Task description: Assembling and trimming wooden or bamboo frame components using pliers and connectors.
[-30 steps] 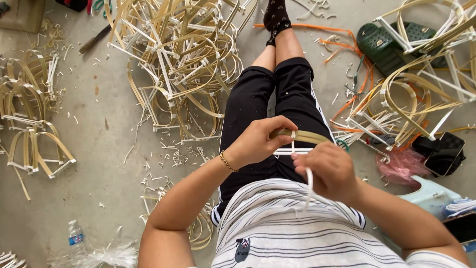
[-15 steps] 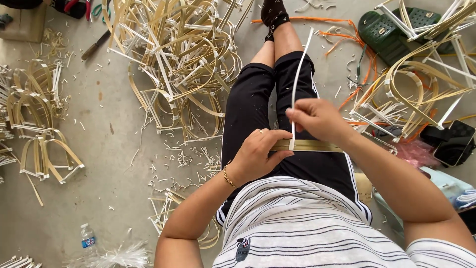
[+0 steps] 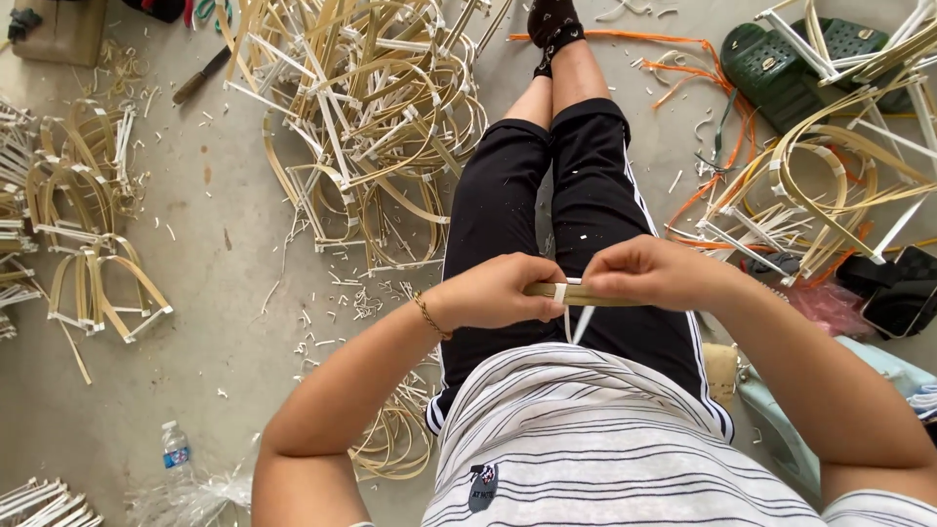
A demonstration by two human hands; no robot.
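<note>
The bamboo strip (image 3: 586,292) pinched between both hands looks like dry, matt, pale tan cane, bound with a smooth white plastic band (image 3: 560,292). The floor (image 3: 215,244) is rough grey concrete. At lower left lies a clear glossy plastic bottle (image 3: 176,451). The green sandal (image 3: 781,63), upper right, looks like rubbery moulded plastic.

I wear a white T-shirt (image 3: 605,459) with thin dark stripes and a small dark emblem (image 3: 482,487), black cropped trousers (image 3: 547,195) with white side stripes, a thin gold bracelet (image 3: 427,315) behind my left fingers, and black footwear (image 3: 552,24).
</note>
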